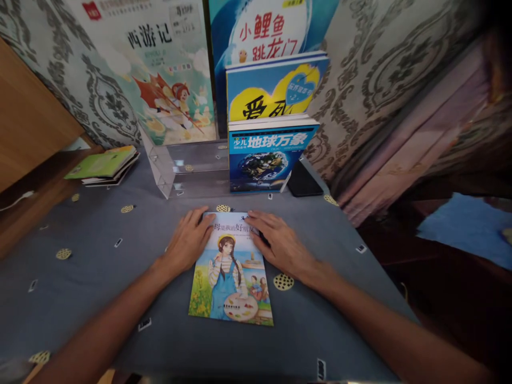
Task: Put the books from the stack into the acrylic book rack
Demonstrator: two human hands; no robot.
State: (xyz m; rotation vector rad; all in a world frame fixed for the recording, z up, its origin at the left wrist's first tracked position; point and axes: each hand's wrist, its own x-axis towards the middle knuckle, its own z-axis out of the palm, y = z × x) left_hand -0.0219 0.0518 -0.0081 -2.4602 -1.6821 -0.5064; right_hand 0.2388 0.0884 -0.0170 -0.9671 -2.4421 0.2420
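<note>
A children's picture book [230,277] lies flat on the cloth-covered table, its cover showing a painted figure in a yellow hat with a palette. My left hand [190,238] rests at the book's upper left edge, fingers extended and thumb touching the side. At the upper right, my right hand [282,242] lies with stretched fingers over the corner and edge. Neither hand is wrapped round the book. Behind it stands a clear acrylic rack [200,181], holding a blue earth-themed book [262,160], a yellow-and-blue book [256,88] and a tall pale-green book [160,85].
A small stack of books [106,164] lies at the back left. Behind the rack is another teal book [276,26]. A black flat object [304,180] sits right of the rack. A pink curtain [404,144] hangs beyond the right edge, near a blue cloth [468,229].
</note>
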